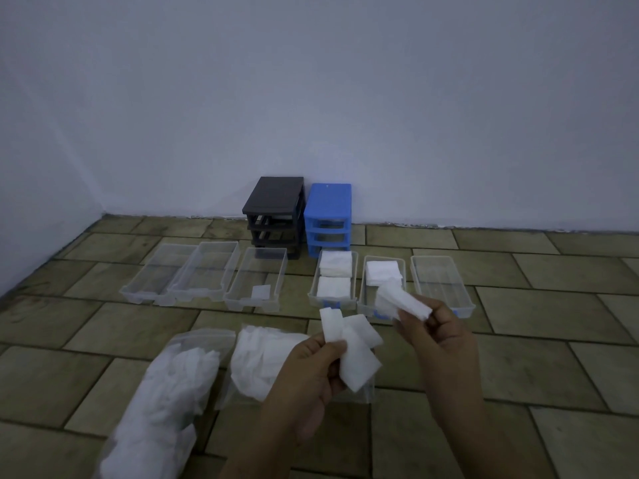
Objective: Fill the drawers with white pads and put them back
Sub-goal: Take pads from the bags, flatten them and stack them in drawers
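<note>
My left hand (311, 371) grips a few white pads (352, 350) above an opened clear bag of pads (262, 361). My right hand (435, 326) pinches more white pads (401, 299) over the front of the middle right drawer (364, 299), which holds pads at its back. The drawer left of it (313, 292) is full of pads. The far right drawer (463, 305) holds none. Three clear drawers lie on the left: two (152, 288) (197, 292) are bare, and the third (238, 299) holds one pad. A black frame (273, 202) and a blue frame (328, 205) stand by the wall.
A second clear bag full of pads (162, 399) lies on the tiled floor at my lower left. The white wall runs behind the two frames, with another wall closing the corner at the left.
</note>
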